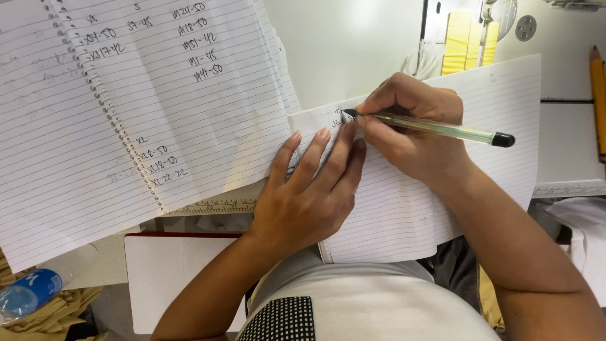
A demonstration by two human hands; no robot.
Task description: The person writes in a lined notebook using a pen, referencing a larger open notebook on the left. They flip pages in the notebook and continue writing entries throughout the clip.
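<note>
Pen (435, 128), green and clear with a black cap end, pinched in the right hand (413, 136) between thumb and forefingers, tip touching the top left corner of a lined pad (480, 120) where a few handwritten marks sit. Left hand (309, 202) laid flat on the pad's left edge, fingers stretched out and close together, pressing the page down just beside the pen tip. Pad lying slantwise over the lap and the edge of the white desk (341, 44). To the left, a spiral notebook (126, 113) spread open, its right page bearing handwritten columns, overlapping the pad's corner. Under the notebook's lower edge, a ruler (218, 206) peeking out. At the bottom left, a blue-labelled plastic bottle (28, 293) on tan cloth. At the far right, a pencil (598, 101) lying upright along the frame edge. At the top, yellow strips (464, 41) beside metal machine parts, too cropped to tell further.
</note>
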